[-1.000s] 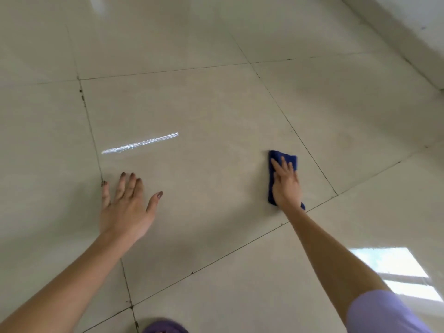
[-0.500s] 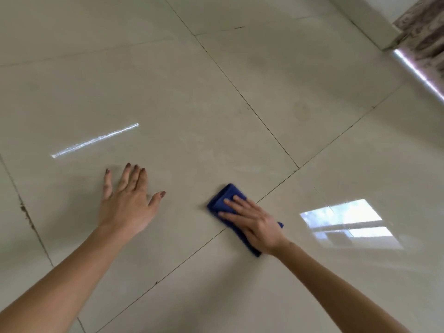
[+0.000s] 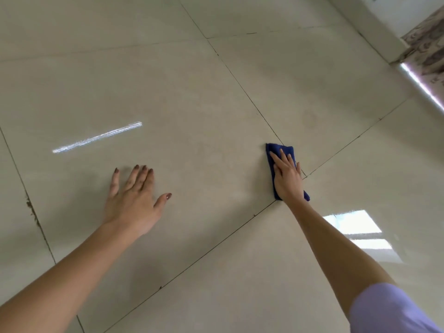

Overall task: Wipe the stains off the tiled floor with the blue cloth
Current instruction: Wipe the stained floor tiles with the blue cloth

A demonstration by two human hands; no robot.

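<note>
Beside the crossing of the floor (image 3: 216, 97) joints lies our blue cloth (image 3: 272, 151), farther out than half a second ago. Our right hand (image 3: 287, 179) presses it flat, fingers straight, arm extended; our left hand (image 3: 134, 198) stays splayed, palm down, on the tile.

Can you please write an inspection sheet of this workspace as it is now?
Surface: beige tiled floor, glossy, dark grout lines, brown marks along the left joint.
Job's things: blue cloth, folded, flat on the floor near a tile corner.
Clutter: nothing seen.
Grippers: right hand pressed flat on the cloth; left hand open, fingers spread, on bare tile.
Cables: nothing seen.
Surroundings: wall base and patterned strip top right; window reflection.
</note>
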